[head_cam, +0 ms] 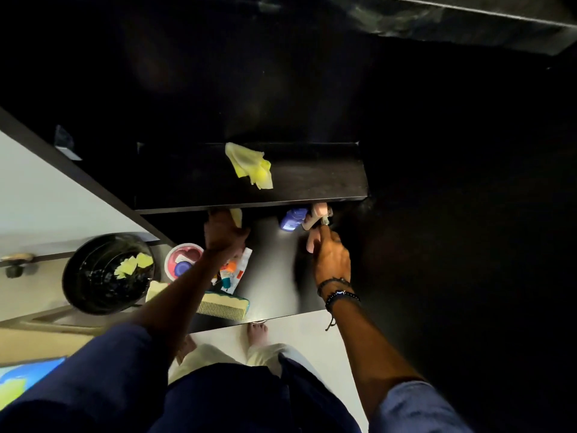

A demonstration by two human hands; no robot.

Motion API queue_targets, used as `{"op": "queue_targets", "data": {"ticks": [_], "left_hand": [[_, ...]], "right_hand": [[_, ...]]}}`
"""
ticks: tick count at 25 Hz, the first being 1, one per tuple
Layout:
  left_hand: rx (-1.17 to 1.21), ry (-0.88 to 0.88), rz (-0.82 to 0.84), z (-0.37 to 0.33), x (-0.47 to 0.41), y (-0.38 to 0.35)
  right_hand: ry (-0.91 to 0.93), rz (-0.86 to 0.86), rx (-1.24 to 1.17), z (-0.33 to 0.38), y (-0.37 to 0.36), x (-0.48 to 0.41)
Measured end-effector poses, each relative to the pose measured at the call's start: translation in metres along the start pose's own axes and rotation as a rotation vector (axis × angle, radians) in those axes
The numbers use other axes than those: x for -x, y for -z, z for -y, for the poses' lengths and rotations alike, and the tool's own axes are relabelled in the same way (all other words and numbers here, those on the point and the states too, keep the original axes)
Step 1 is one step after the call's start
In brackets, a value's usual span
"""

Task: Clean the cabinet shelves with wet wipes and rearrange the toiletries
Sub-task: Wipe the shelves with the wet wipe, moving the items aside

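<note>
Head view into the cabinet. Our left hand (223, 234) curls round a wipe (236, 216) over the lower shelf (274, 276), just under the front edge of the upper shelf (312, 179). Our right hand (331, 259), the nearer one, stretches its fingers (324, 232) to a pink bottle (317, 214). The bottle lies straight ahead of them, long axis running away from us, beside a blue bottle (292, 220). The fingers touch it, but through the blur we cannot tell whether they grip.

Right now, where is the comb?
Head view: the comb lies front-left on the lower shelf, just below the toiletry tubes, right of the black bin.
</note>
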State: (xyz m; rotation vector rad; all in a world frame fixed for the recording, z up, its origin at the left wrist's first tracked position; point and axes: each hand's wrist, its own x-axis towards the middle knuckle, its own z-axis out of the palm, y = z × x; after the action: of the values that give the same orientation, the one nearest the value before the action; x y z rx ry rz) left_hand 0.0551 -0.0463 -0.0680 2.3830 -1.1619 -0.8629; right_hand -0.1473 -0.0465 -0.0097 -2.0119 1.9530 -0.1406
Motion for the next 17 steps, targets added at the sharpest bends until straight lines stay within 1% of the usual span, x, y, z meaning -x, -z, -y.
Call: {"op": "queue_targets", "data": {"ticks": [1,2,4,6,9,11,15,17], "left_hand": [[0.047,-0.059,-0.051,-0.018,0.015,0.001],[0.085,-0.122,-0.071,-0.036,0.033,0.000],[0.155,-0.230,-0.018,-0.054,0.057,-0.018],[0.140,-0.317,0.044,-0.061,0.071,-0.042],[0.086,-0.418,0.030,-0.071,0.076,-0.062],[0.052,-0.426,0.009,-0.073,0.075,-0.067],[-0.060,-0.347,0.004,-0.080,0.071,-0.076],[-0.032,-0.312,0.015,-0.082,0.067,-0.080]], "right_hand": [[0.007,0.012,0.013,-0.001,0.000,-0.001],[0.030,-0.011,-0.002,-0.003,0.000,-0.004],[0.032,-0.030,-0.004,-0.009,0.001,-0.010],[0.046,0.003,0.031,-0.009,0.003,-0.009],[0.063,0.019,0.034,-0.008,0.005,-0.009],[0.078,0.007,0.014,-0.011,0.003,-0.009],[0.072,0.048,-0.010,-0.015,0.003,-0.013],[0.072,0.059,-0.011,-0.015,0.002,-0.013]]}}
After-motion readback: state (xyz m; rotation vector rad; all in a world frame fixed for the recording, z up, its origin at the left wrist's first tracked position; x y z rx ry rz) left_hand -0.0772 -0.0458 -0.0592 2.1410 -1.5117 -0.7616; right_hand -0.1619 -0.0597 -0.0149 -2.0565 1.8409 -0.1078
